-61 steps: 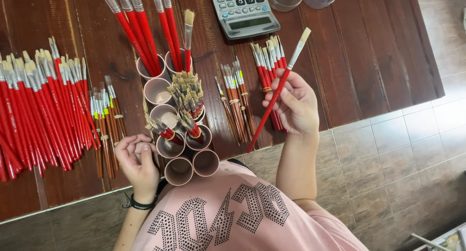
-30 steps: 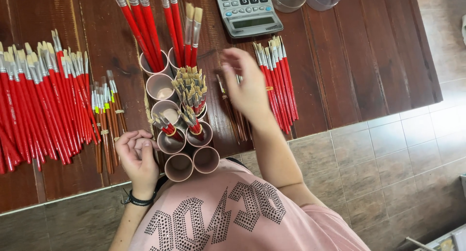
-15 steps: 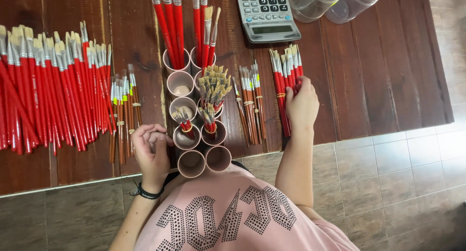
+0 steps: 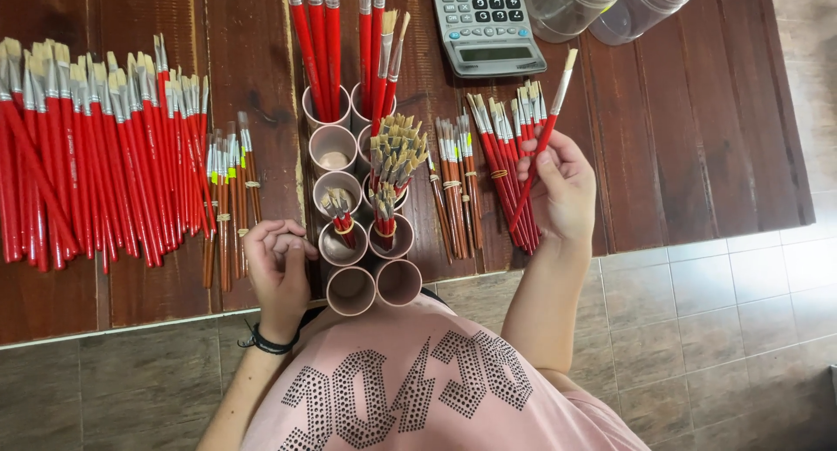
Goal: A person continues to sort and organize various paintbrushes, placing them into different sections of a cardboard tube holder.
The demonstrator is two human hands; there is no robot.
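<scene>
My right hand (image 4: 562, 189) holds one red-handled paintbrush (image 4: 545, 137) with its bristle end pointing up and away, above a pile of red brushes (image 4: 497, 168) on the table. My left hand (image 4: 277, 268) rests curled at the table's near edge, beside a cluster of pinkish tubes (image 4: 359, 216). The far tubes hold long red brushes (image 4: 331, 41). A middle tube is packed with small brushes (image 4: 397, 150). The two nearest tubes (image 4: 375, 285) look hollow.
A large spread of red brushes (image 4: 87, 155) covers the dark wooden table (image 4: 680, 128) at the left, with thinner brown-handled brushes (image 4: 228, 198) next to it. A grey calculator (image 4: 486, 24) and two clear jars (image 4: 602, 5) stand at the far side. Tiled floor (image 4: 724, 329) lies at the right.
My right hand reached to the pile on the right and has come up holding a single red brush. My left hand stayed by the tubes.
</scene>
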